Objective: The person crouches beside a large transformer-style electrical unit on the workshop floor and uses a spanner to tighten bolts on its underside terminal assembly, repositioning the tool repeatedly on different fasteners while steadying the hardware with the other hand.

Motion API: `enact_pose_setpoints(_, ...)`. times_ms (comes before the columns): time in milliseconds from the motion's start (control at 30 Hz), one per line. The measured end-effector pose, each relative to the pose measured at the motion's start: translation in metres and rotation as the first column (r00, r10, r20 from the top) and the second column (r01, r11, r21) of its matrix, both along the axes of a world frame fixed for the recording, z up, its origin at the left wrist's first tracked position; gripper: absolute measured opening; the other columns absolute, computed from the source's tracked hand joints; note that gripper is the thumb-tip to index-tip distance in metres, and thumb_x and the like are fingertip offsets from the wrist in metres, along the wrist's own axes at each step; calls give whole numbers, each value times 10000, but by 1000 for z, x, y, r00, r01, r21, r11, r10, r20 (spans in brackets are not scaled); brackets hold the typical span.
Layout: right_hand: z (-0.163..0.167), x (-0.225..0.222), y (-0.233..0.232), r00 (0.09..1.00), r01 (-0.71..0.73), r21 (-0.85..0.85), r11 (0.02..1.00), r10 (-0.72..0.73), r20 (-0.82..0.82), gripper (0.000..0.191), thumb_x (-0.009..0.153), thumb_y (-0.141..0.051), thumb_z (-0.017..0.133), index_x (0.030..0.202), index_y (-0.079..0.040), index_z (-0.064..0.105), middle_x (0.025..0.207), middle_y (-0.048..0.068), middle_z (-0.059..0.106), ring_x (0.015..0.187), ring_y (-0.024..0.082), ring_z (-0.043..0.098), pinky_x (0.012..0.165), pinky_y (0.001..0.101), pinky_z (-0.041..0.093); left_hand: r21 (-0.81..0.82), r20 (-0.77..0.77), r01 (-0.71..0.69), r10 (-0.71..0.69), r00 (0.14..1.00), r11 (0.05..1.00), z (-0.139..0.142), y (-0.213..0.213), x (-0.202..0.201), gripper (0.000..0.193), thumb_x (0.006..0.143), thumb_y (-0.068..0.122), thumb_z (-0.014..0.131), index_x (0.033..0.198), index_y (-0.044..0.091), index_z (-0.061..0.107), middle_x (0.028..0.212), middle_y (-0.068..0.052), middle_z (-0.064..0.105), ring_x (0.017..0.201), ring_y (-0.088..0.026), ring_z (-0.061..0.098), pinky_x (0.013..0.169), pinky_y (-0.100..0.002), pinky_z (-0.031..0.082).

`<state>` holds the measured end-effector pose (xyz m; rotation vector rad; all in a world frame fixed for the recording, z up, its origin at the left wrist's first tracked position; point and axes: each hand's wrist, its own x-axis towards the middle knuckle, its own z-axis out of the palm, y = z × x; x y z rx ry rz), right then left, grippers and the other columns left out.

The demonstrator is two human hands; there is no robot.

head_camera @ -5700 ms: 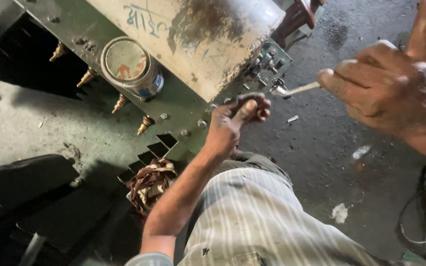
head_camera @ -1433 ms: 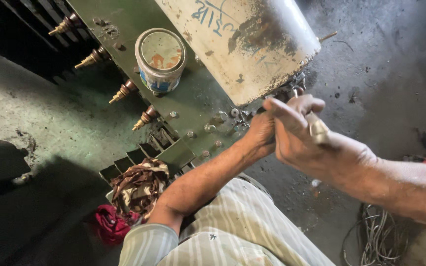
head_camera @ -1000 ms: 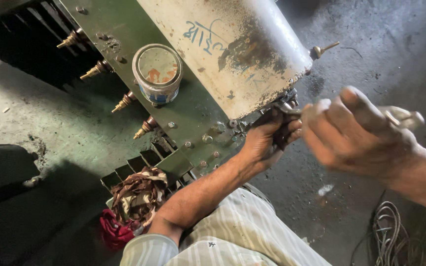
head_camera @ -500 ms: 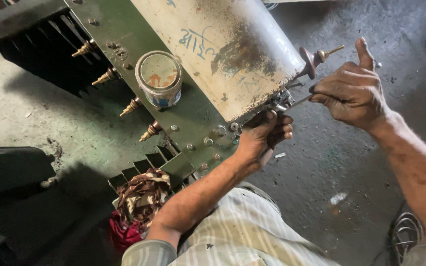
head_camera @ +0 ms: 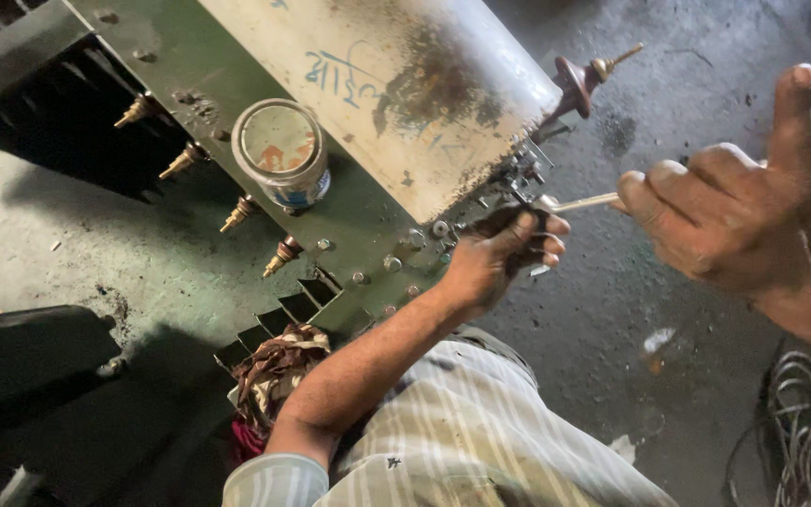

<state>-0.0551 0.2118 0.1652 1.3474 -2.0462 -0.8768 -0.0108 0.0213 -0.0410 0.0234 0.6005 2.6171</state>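
Steel spanner handle (head_camera: 582, 201) is gripped in the closed right hand (head_camera: 734, 221). Dark fitting (head_camera: 509, 225) is pinched by the left hand (head_camera: 499, 258) at the green transformer lid (head_camera: 359, 211); steadiness probably matters.

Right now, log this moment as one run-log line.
left hand: gripping dark tool at green cover's corner bolts | right hand: holding spanner on same corner | tin can: standing on cover

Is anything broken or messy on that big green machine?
Yes. The pale cylinder has a big brown rusty patch where the paint is worn. A dented, rust-spotted tin can sits on the green machine top. A crumpled rag is stuffed by the cooling fins. Scraps of litter lie on the floor.
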Motion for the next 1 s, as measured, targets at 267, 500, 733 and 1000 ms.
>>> enact_pose_setpoints(267,20,11,-51,985,-93,182,979,116,-125,169,1017,-296,712,869,-235,766,748,-52,677,824,121,676,1305,696,-108,183,-29,-7,12,999,983,-5,-13,-4,328,1114,226,558,1332,-19,570,1183,-172,690,1014,-225,675,924,-403,577)
enact_pose_setpoints(500,15,51,-119,936,-120,593,797,290,-201,212,858,-158,693,650,-125,718,576,-4,643,579,129,617,1146,689,115,266,124,0,-34,992,964,-3,-8,-5,337,1054,83,543,1380,-1,555,1298,-138,624,1131,-196,668,1019,-362,561)
enact_pose_setpoints(733,2,61,-154,877,-68,801,594,419,-236,167,756,11,652,642,-48,759,583,12,641,561,144,612,1158,655,66,-75,-46,-76,73,996,994,4,-6,7,345,997,10,616,1336,-51,590,1373,-83,575,1119,-188,564,950,-394,481)
enact_pose_setpoints(1000,4,54,-134,882,-181,735,654,438,-173,177,757,5,604,662,-30,749,625,27,662,587,165,633,1117,674,126,477,193,65,-176,965,877,-23,11,-4,313,1065,136,545,1365,56,591,1286,-104,643,1150,-229,651,1029,-437,544)
